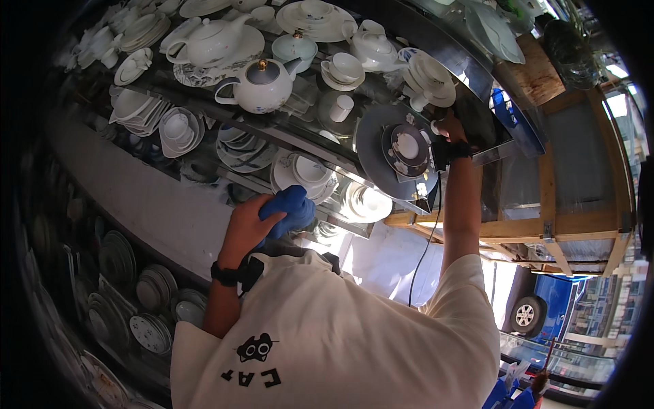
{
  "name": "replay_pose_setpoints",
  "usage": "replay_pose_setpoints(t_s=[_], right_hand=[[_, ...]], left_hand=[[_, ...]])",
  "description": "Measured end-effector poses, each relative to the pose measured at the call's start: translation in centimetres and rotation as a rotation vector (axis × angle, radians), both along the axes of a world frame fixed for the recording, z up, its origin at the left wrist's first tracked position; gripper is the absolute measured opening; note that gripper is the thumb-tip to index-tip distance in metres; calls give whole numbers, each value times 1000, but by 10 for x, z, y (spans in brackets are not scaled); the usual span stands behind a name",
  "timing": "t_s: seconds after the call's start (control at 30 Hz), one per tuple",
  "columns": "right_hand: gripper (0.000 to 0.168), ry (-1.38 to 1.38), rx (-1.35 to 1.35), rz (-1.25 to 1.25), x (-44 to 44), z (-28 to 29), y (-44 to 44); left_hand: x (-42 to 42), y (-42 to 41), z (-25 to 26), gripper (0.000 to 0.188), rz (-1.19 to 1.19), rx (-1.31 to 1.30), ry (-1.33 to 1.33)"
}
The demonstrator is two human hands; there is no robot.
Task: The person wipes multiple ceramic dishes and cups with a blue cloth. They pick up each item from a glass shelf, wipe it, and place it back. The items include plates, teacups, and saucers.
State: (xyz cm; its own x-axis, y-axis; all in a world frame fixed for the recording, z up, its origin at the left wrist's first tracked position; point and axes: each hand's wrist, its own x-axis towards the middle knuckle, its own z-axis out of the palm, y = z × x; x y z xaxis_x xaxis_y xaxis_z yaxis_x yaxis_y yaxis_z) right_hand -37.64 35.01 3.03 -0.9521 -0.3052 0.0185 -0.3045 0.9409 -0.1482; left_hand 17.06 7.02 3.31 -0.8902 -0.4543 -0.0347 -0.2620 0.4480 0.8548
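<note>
My left hand grips a bunched blue cloth in front of the lower shelf. My right hand reaches to the right end of the upper glass shelf, its fingers closed around a small white ceramic piece, partly hidden. Just left of that hand is a large grey plate with a dark flowered saucer on it. Above the hand stand stacked white dishes. A small white cup and a white teapot with a dark lid are further left.
More teapots, cups and saucers crowd the upper shelf. Bowls and plates fill the shelf below, and plate stacks stand at lower left. A black cable hangs by my right arm. Wooden framing is at right.
</note>
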Motion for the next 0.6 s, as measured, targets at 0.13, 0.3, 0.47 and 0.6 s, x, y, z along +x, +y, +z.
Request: replay_pose_setpoints(t_s=[0.13,0.3,0.47,0.6], right_hand=[[48,48,52,-1,-30,-25,11],[22,185,62,85,2,-15,-12],[27,390,-195,97,74,38,-19],[30,277,-583,331,198,87,-41]], left_hand=[[-4,0,6,36,-18,20,-86],[-5,-2,5,41,24,94,-85],[-24,0,11,45,7,174,33],[-44,3,20,45,-74,251,77]])
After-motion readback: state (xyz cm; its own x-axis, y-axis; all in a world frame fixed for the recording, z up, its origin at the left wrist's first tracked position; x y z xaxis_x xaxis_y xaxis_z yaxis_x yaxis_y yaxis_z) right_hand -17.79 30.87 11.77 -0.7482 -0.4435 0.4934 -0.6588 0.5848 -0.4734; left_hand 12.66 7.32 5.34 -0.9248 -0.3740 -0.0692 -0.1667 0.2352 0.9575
